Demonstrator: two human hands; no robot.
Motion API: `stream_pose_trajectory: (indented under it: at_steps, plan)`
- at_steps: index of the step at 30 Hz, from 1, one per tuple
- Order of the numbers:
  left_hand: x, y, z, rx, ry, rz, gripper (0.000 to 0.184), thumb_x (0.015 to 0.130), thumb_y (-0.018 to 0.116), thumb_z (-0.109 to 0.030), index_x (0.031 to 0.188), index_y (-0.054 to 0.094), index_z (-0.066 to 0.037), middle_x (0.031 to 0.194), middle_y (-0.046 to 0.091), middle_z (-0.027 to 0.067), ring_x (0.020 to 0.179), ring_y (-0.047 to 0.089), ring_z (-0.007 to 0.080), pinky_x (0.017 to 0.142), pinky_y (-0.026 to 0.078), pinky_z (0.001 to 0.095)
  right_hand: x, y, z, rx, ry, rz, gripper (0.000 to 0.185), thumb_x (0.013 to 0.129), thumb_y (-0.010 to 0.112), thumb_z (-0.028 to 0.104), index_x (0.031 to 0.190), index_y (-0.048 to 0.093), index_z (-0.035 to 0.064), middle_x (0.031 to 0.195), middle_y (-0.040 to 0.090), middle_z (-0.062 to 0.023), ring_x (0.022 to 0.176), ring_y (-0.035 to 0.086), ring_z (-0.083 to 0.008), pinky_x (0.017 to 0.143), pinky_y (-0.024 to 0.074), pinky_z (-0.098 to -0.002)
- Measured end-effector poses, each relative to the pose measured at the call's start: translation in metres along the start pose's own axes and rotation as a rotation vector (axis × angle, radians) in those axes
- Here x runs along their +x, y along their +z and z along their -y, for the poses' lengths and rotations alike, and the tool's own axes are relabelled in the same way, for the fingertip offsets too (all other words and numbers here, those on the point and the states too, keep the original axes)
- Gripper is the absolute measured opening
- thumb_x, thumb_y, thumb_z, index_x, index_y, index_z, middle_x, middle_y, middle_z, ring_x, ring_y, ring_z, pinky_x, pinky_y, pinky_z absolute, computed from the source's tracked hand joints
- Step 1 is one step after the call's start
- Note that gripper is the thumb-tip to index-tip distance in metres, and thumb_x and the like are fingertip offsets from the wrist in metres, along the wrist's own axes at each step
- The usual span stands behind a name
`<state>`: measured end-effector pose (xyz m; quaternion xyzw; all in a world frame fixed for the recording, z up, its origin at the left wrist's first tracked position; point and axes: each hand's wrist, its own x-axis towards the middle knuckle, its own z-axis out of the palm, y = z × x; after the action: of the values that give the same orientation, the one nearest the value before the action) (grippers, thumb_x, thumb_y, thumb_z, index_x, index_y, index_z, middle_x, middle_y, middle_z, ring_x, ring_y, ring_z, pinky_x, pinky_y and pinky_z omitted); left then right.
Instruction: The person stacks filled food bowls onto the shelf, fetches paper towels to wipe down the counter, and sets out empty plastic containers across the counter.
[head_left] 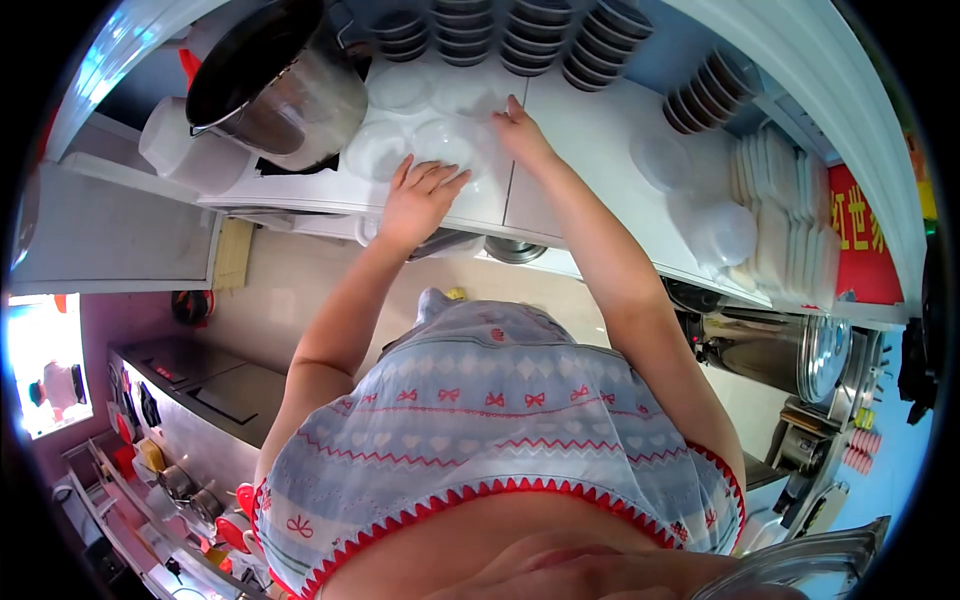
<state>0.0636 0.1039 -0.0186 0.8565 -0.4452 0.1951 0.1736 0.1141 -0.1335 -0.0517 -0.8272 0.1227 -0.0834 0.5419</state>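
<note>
Several round translucent plastic pieces lie on the white counter [600, 150]. My left hand [425, 200], fingers spread, reaches over the front edge and touches the near plastic piece [440, 145]; nothing is gripped in it. My right hand [520, 133] is over the counter just right of a far plastic piece [470, 98], with its fingers apart and nothing visible in them. Another round plastic piece [378, 150] sits left of my left fingertips.
A big metal pot [310, 110] and white tubs [190, 150] stand at the left. Stacks of dark containers [530, 35] line the back. Translucent lids [660, 160], a bowl-like stack [722, 235] and upright stacked trays [785, 200] are at the right.
</note>
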Motion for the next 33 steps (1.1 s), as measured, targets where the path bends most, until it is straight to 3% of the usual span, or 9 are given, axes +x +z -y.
stream_pose_trajectory:
  at_steps: [7,10,12,14,19,21,29,31,33]
  plan:
    - [0.002,0.001,0.006,0.068,0.011,0.03,0.038,0.082,0.063,-0.019,0.12,0.062,-0.023,0.132,0.052,-0.0001,0.125,0.045,0.0244,0.109,0.026,0.0497,-0.014,0.002,0.021,0.041,0.078,-0.095,0.067,0.089,0.053,0.025,0.141,0.027,-0.0063,0.126,0.053,-0.0251,0.117,0.054,-0.0322,0.094,0.0438,-0.0321]
    - [0.006,-0.009,-0.001,0.013,-0.03,-0.059,0.04,0.081,0.065,-0.023,0.121,0.06,-0.023,0.129,0.055,0.0008,0.125,0.045,0.0246,0.109,0.027,0.0506,-0.062,-0.044,0.016,0.249,-0.129,-0.144,0.052,0.089,0.053,0.016,0.137,0.04,0.0011,0.122,0.057,-0.0219,0.113,0.057,-0.0301,0.093,0.0445,-0.0338]
    - [0.004,-0.017,-0.009,-0.058,-0.008,-0.103,0.037,0.08,0.066,-0.02,0.116,0.063,-0.019,0.127,0.056,0.0018,0.123,0.046,0.0256,0.108,0.029,0.0492,-0.104,-0.098,0.022,-0.001,-0.463,-0.366,0.039,0.086,0.054,0.007,0.125,0.054,0.0087,0.121,0.058,-0.02,0.11,0.058,-0.0296,0.093,0.0449,-0.0344]
    - [0.003,-0.022,-0.024,-0.108,0.046,-0.137,0.031,0.079,0.065,-0.014,0.11,0.066,-0.017,0.124,0.057,0.0041,0.119,0.048,0.028,0.104,0.034,0.0468,-0.138,-0.172,0.011,-0.363,-0.505,-0.57,0.031,0.084,0.06,0.012,0.115,0.06,0.0121,0.127,0.054,-0.0186,0.113,0.055,-0.0324,0.095,0.0426,-0.0393]
    - [0.015,-0.02,-0.067,-0.415,0.109,-0.171,0.025,0.076,0.06,0.0,0.098,0.069,-0.008,0.114,0.06,0.0103,0.108,0.052,0.0321,0.093,0.042,0.0421,-0.209,-0.299,-0.008,-1.166,-0.128,-0.852,0.057,0.076,0.068,0.045,0.127,0.053,0.0238,0.131,0.046,-0.0255,0.121,0.043,-0.0428,0.098,0.0356,-0.0517]
    - [0.031,-0.016,-0.086,-0.517,0.152,-0.153,0.024,0.076,0.06,0.001,0.097,0.068,-0.007,0.112,0.06,0.0106,0.106,0.053,0.0315,0.092,0.042,0.0414,-0.224,-0.323,-0.018,-1.284,0.17,-0.62,0.068,0.072,0.069,0.051,0.132,0.048,0.0294,0.128,0.047,-0.0279,0.118,0.047,-0.0448,0.096,0.0384,-0.0522]
    - [0.074,0.013,-0.159,-0.823,0.3,-0.024,0.021,0.078,0.062,0.0,0.095,0.069,-0.009,0.108,0.062,0.0062,0.103,0.054,0.0276,0.087,0.045,0.0367,-0.238,-0.351,-0.039,-0.979,0.11,-0.618,0.072,0.07,0.073,0.047,0.134,0.047,0.0282,0.125,0.05,-0.0252,0.112,0.053,-0.0403,0.093,0.0444,-0.0462]
    - [0.079,0.019,-0.169,-0.854,0.289,-0.005,0.02,0.079,0.062,-0.001,0.096,0.069,-0.009,0.107,0.062,0.0065,0.103,0.054,0.0271,0.088,0.045,0.0359,-0.238,-0.353,-0.033,-0.685,-0.034,-0.72,0.067,0.073,0.076,0.035,0.132,0.048,0.0188,0.125,0.049,-0.0228,0.112,0.05,-0.0389,0.094,0.0439,-0.0407]
    - [0.082,0.026,-0.177,-0.9,0.256,0.048,0.02,0.08,0.063,-0.003,0.099,0.068,-0.008,0.109,0.061,0.0067,0.104,0.054,0.0277,0.089,0.045,0.0355,-0.24,-0.358,-0.017,-0.767,-0.13,-0.796,0.066,0.075,0.075,0.032,0.132,0.046,0.0142,0.125,0.05,-0.0213,0.112,0.051,-0.0348,0.093,0.044,-0.0386]
